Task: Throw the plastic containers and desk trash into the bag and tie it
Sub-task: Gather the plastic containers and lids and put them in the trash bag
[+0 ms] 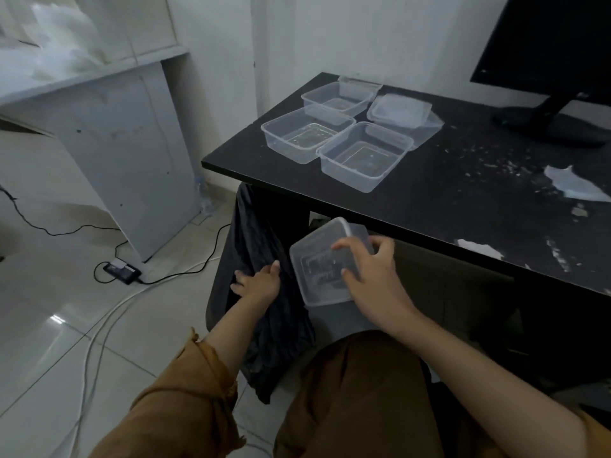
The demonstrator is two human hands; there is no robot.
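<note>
The walls [215, 44] are plain white. The floor [49, 285] is made of large pale glossy tiles, and one tile near the left edge shows a small bright reflection of light [57, 318]. A black counter [429, 200] stands at the right, and its surface is scratched and worn. A dark monitor [545, 44] on a stand sits at the counter's far right. A grey-white cabinet [132, 153] stands at the left. On the floor a black cable [66, 231] and white cables [88, 348] lie near a small black device [120, 271].
</note>
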